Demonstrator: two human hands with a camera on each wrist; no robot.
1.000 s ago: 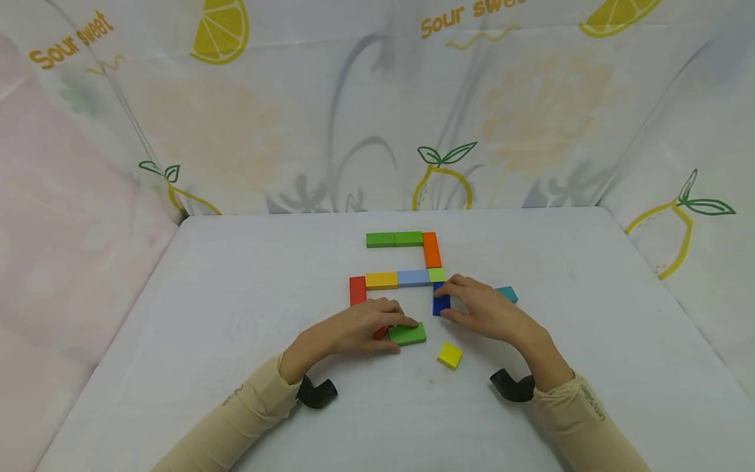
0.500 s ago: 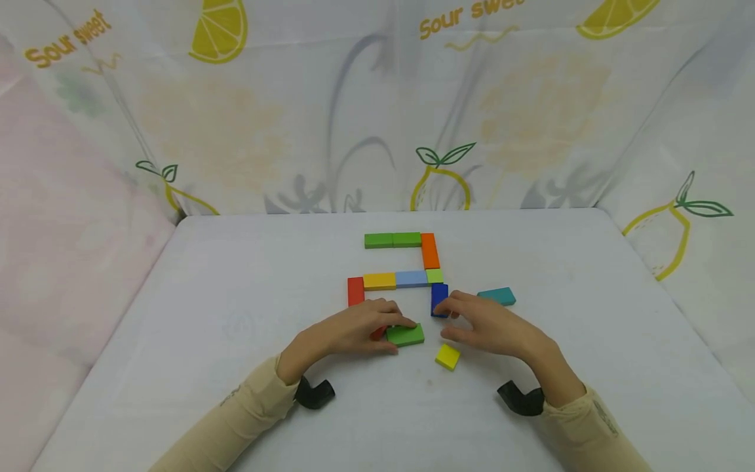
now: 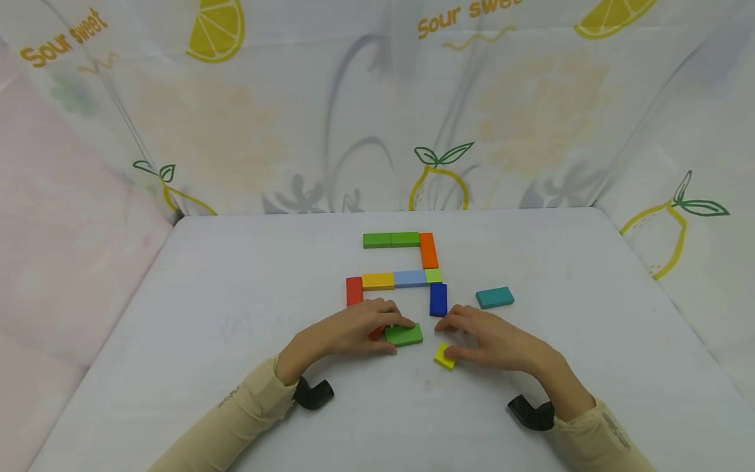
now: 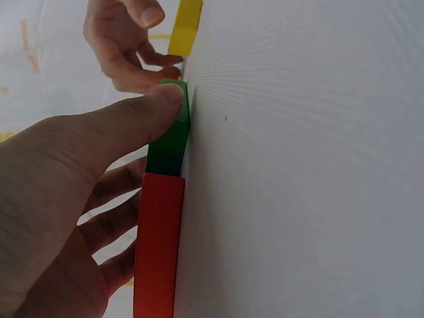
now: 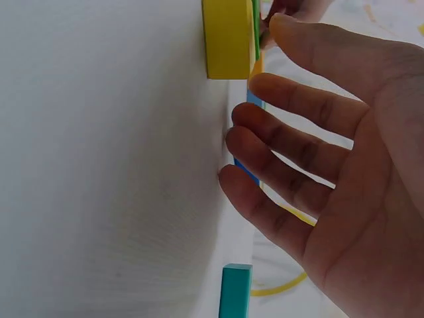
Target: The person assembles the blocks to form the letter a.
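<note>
Lemon-printed white cloth (image 3: 283, 118) hangs beyond a white tabletop (image 3: 236, 275). The left hand (image 3: 356, 328) pinches a flat rectangular green block (image 3: 404, 335) between thumb and fingers, its left end meeting a rectangular red block (image 4: 159, 245). Right of the green block, the right hand (image 3: 498, 337) has its fingers parted, loosely bent and unclosed. A small square yellow block (image 3: 441, 361) lies by that hand's thumb, to the green block's near right; whether thumb and yellow block touch is unclear.
</note>
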